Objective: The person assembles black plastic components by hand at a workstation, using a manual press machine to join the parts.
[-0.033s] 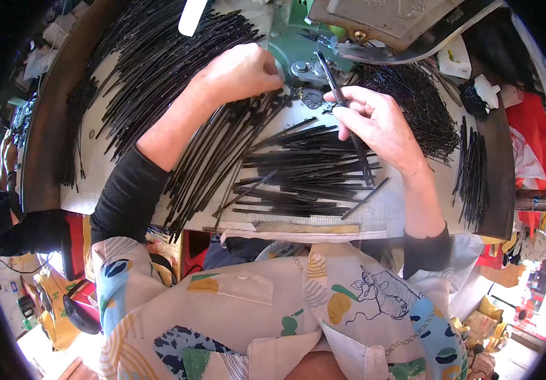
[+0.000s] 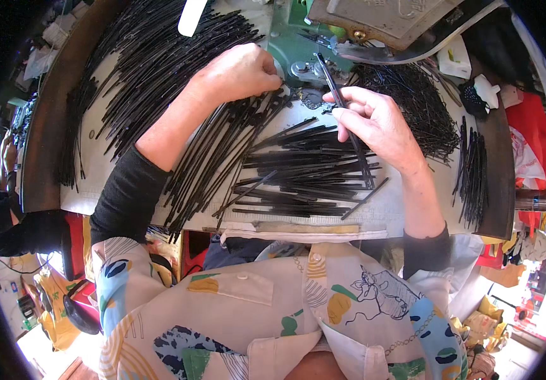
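Note:
My left hand (image 2: 246, 71) is closed at the left of a green machine (image 2: 284, 42) with a metal plate (image 2: 310, 71). Whatever its fingers pinch is hidden from view. Just below that hand, long thin black strips (image 2: 213, 152) fan out toward the table's near edge. On the right, my right hand (image 2: 369, 117) grips a black strip (image 2: 329, 71) between thumb and fingers. That strip slants from the plate down to the lower right. Beneath it, more black strips (image 2: 304, 168) lie crosswise in a loose pile.
A large heap of black strips (image 2: 159, 63) covers the far left of the pale table (image 2: 387, 196). Tangled thin black pieces (image 2: 406, 104) lie right of the machine, and a small bundle (image 2: 472, 171) near the right edge. A machine housing (image 2: 387, 22) overhangs the back.
Almost nothing differs. The strip in my right hand has shifted very slightly, its lower end a little nearer to me.

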### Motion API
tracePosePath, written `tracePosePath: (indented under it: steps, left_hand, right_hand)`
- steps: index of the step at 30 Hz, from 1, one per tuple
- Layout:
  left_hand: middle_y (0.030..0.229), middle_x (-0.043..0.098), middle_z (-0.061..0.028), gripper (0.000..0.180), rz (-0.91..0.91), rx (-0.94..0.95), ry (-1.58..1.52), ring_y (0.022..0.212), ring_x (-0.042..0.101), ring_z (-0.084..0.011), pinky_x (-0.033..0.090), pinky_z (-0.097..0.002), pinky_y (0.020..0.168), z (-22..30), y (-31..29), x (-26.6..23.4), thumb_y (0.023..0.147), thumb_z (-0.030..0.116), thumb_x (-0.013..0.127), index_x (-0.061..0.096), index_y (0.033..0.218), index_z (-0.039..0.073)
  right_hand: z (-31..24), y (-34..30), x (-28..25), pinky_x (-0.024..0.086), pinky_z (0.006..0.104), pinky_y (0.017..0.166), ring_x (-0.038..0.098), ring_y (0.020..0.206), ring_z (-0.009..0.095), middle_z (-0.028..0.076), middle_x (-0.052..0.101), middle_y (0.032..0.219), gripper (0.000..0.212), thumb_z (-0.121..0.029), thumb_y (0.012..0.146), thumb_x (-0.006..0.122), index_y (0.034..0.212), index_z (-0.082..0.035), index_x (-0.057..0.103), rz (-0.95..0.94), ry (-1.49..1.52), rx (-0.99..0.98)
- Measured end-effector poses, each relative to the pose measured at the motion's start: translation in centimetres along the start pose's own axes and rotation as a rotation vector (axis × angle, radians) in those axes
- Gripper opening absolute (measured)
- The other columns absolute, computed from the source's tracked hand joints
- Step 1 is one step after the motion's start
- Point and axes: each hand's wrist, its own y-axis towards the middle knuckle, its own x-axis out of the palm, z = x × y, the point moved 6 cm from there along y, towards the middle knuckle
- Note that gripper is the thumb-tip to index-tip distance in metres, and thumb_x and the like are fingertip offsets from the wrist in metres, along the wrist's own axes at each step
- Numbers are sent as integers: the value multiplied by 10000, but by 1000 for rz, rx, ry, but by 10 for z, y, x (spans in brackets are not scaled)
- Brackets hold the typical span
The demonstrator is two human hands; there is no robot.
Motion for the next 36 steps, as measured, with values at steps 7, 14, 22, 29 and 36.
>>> tracePosePath:
  steps: [7,14,22,29,36]
  left_hand:
    - [615,607,-12,230,-91,-103,-398,502,548,-65,398,-201,437,1,-4,-6,784,255,616,653,757,30]
    - [745,602,-6,258,-121,-130,-882,606,607,-84,447,-191,454,15,-12,1,826,247,633,621,994,51]
    - [785,588,-25,319,-99,-57,-1015,575,590,-90,473,-201,451,29,-15,5,864,181,584,580,1146,32]
    - [776,598,-26,315,-49,-69,-1013,522,570,-75,470,-190,443,36,-17,0,874,166,558,570,1144,4]
    - [786,603,-41,328,-26,-32,-1032,517,573,-80,472,-193,442,42,-12,2,880,158,547,548,1150,-29]
  right_hand:
    - [3,-5,18,397,174,483,510,576,34,18,606,695,322,-128,849,530,1150,-15,518,-168,239,97]
    - [3,-7,25,416,203,486,518,557,59,32,627,708,300,-134,833,568,1116,-40,534,-204,286,131]
    - [4,-7,22,430,204,494,533,570,65,41,630,723,314,-144,835,564,1125,-31,521,-176,351,108]
    - [3,-7,23,436,203,499,545,597,71,49,629,733,320,-142,836,558,1129,-21,514,-164,383,96]
    - [-2,-6,19,438,193,525,553,614,77,52,621,727,348,-148,840,553,1153,-2,510,-124,398,60]
